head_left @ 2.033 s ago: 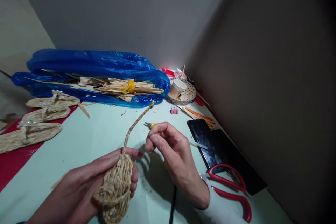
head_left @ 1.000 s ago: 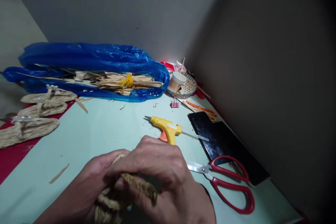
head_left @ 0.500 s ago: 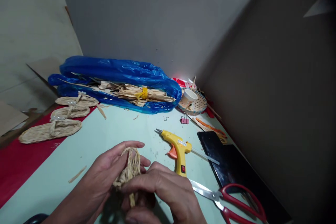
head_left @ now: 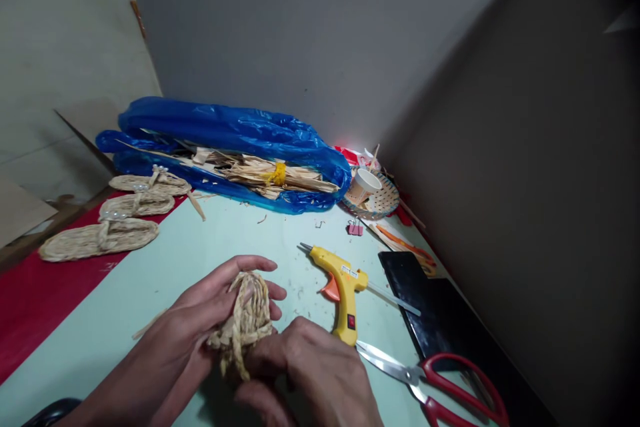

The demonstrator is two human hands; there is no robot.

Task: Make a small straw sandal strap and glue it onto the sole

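Note:
A small woven straw sandal [head_left: 254,310] is held up near the bottom centre, its rounded end pointing away and a twisted cord looping over it. My left hand [head_left: 207,310] cradles it from the left and beneath, fingers wrapped behind it with the tips showing on the right. Bent over its near end, my right hand [head_left: 315,367] has its fingers closed on the straw piece; the fingertips are partly hidden. A yellow glue gun [head_left: 345,287] with a clear glue stick lies just beyond my right hand. Red-handled scissors [head_left: 413,373] lie open to the right.
Three straw sandals [head_left: 100,240] lie at left on red cloth [head_left: 30,300]. A blue plastic bag [head_left: 225,123] holds straw [head_left: 250,170] at the back. Behind right are a basket [head_left: 387,197], a paper cup [head_left: 365,185] and a pink clip [head_left: 355,230]. A black slab [head_left: 410,287] lies right.
The straw sandal has turned in my hands, and its cord now arches over the front. My right hand has shifted slightly down around the near end. The view has moved a little.

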